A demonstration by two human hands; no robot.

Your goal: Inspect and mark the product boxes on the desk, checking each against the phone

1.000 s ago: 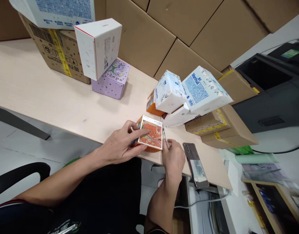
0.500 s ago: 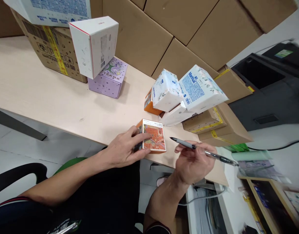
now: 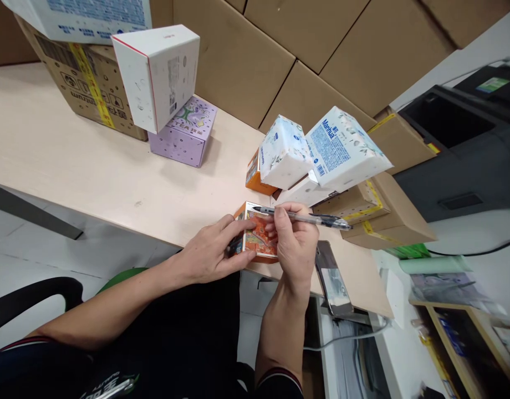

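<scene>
A small orange box [image 3: 261, 233] with a colourful printed top lies at the table's front edge. My left hand [image 3: 215, 249] grips it from the left, thumb along the near side and fingers over the top. In my right hand [image 3: 296, 235] is a pen [image 3: 309, 218], its dark tip pointing left over the white strip at the box's far edge. Whether the tip touches the box I cannot tell. The right hand covers the box's right part. Just right of that hand a smartphone [image 3: 333, 280] lies at the table edge.
White-blue tissue packs [image 3: 286, 152] sit on boxes behind the orange box, with another orange box [image 3: 255, 174] under them. A white box [image 3: 157, 77] rests on a purple tea box [image 3: 182, 133] at left. Large cartons [image 3: 238, 72] line the table's [image 3: 126, 183] back.
My right hand has moved left with the pen, from beside the orange box to over its top. The smartphone has come into view. My left hand stays in place on the box.
</scene>
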